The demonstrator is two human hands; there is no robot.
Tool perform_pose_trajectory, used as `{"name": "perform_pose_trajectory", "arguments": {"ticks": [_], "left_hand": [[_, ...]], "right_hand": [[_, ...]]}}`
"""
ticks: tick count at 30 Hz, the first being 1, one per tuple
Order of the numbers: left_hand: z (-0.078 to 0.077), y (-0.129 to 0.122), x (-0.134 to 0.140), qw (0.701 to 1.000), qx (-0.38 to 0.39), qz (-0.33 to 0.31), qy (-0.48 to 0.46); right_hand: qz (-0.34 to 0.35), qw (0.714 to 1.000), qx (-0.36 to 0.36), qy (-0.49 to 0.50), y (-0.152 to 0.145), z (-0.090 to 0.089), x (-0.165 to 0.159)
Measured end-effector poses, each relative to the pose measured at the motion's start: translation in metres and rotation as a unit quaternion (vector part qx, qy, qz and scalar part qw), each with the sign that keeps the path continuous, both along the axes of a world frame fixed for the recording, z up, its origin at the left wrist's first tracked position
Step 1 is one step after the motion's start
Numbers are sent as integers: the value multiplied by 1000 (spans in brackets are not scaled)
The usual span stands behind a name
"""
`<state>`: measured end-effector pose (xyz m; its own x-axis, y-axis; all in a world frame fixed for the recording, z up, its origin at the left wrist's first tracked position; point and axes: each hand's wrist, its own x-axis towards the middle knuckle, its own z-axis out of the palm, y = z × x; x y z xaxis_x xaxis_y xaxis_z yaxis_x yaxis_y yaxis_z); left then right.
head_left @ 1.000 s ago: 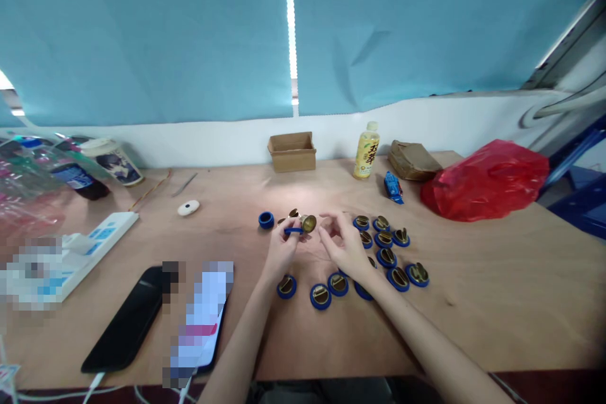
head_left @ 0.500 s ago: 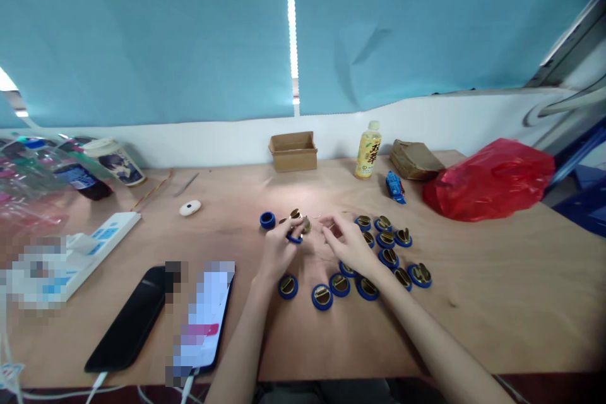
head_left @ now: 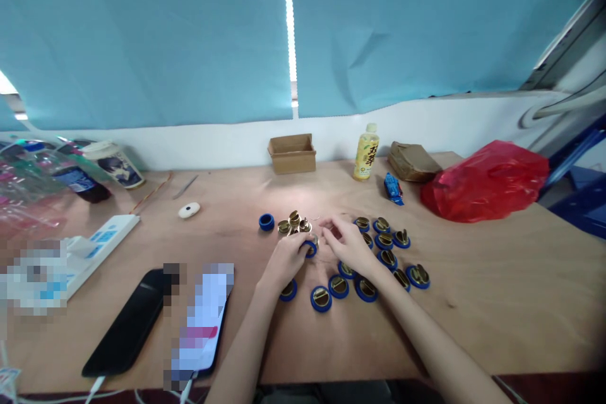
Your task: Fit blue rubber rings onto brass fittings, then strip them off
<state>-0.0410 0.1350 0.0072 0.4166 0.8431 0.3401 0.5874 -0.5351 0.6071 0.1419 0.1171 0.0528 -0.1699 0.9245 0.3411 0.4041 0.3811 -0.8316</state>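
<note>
My left hand [head_left: 286, 260] is closed on a blue ring [head_left: 310, 254], pinched at the fingertips just above the table. Gold metal shows inside that ring. Facing it, my right hand [head_left: 349, 245] has curled fingers with the thumb close to them; whatever they hold, if anything, is too small to make out. Beyond my left fingertips lie several loose gold round metal pieces [head_left: 294, 218]. A small stack of blue rings [head_left: 266, 222] stands to their left. Several blue-rimmed gold discs with raised clips, one of them a near disc [head_left: 321, 298], are spread around and beneath my right forearm.
An open cardboard box [head_left: 292, 154] stands at the back by the wall. Right of it are a yellow drink bottle [head_left: 366, 153], a blue wrapper [head_left: 393, 189] and a red plastic bag [head_left: 485, 183]. Two phones, including a black phone [head_left: 127, 322], and a power strip [head_left: 106, 252] lie left.
My left hand has moved right and slightly nearer with the blue ring, uncovering more loose gold pieces. My right hand has stayed nearly in place.
</note>
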Motion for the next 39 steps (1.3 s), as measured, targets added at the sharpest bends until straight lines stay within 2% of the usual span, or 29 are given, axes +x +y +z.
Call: {"name": "perform_pose_trajectory", "arguments": {"ticks": [10,15,18,22,25,28,31,35,39], "left_hand": [[3,-1,1,998,34,39,-21],[16,-4,2,997,13,38,-59],[24,-6,1,993,-26,50,-102],[29,-6,-1,969,-111,68,-208],[28,-4,-5,945,-145,112,-272],[27,0,-9,918,-148,167,-329],[29,4,-13,895,-151,178,-380],[33,7,-15,880,-141,194,-410],[31,9,-15,868,-153,210,-422]], "right_hand": [[9,1000,-12,-4,0,-2,1],[11,1000,-4,-14,1,-3,0],[15,1000,-7,-22,0,-3,1],[16,999,-8,-31,0,-2,1],[15,999,-8,-38,0,-1,1],[15,999,-11,-46,0,-2,1],[12,998,-10,-54,0,-3,1],[13,998,-3,-60,0,-3,1],[14,998,6,-61,-1,-2,1]]}}
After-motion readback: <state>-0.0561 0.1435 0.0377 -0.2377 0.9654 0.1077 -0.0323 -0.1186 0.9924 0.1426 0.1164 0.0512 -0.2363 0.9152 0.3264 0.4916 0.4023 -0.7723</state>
